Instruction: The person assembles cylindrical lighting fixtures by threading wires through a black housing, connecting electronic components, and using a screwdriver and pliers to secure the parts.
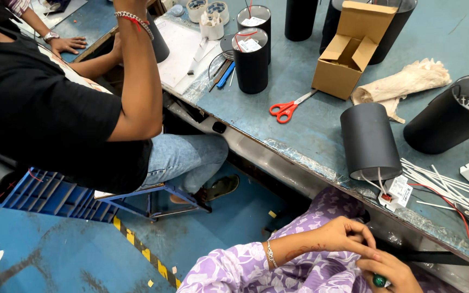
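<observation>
Holding low in my lap, at five o'clock of the view: right hand [389, 271], fingers curled shut around a small green-tipped object [379, 280], most of it hidden in the fist. Left hand [348, 234], wrist bent, bangle on, fingertips pinched together and touching the right hand's knuckles; whether it grips anything of its own I cannot tell. Judgement: this close work would go best with both hands braced on the purple floral cloth [256, 266] and the green-tipped item kept steady. At three o'clock, just above the hands, on the blue bench [310, 130]: black cylinder housing [369, 142] lying on its side with white and red wires and a small connector. Farther, at one o'clock: open cardboard box [348, 51], red-handled scissors [286, 110], upright black cylinders [252, 61]. At nine to eleven o'clock: a seated co-worker [39, 108] in a black shirt, arm raised.
</observation>
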